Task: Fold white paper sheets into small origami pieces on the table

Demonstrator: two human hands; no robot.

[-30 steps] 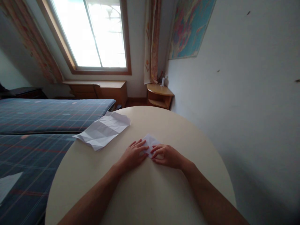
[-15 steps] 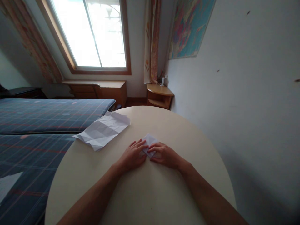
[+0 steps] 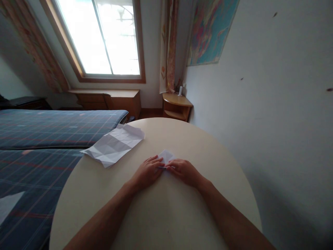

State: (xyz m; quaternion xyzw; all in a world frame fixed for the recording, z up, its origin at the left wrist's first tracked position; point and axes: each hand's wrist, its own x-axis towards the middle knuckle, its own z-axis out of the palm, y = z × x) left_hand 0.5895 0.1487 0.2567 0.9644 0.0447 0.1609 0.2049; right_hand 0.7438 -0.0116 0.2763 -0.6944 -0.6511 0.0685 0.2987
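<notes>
A small folded piece of white paper (image 3: 167, 156) lies on the round cream table (image 3: 166, 211), its far corner pointing away from me. My left hand (image 3: 149, 172) has its fingers closed on the paper's left side. From the right, my right hand (image 3: 185, 172) pinches the near edge with thumb and fingers. The near edge is bent up into a fold between the two hands, and the fingers hide part of it.
A larger creased white sheet (image 3: 114, 144) lies at the table's left edge. Beside the table is a bed with a plaid mattress (image 3: 47, 166), with another paper (image 3: 10, 205) on it. A wall (image 3: 281, 139) rises on the right.
The near corner of the small paper, flat between my hands before, is now folded up, leaving a straight near edge. My right fingers have drawn closer together on it.
</notes>
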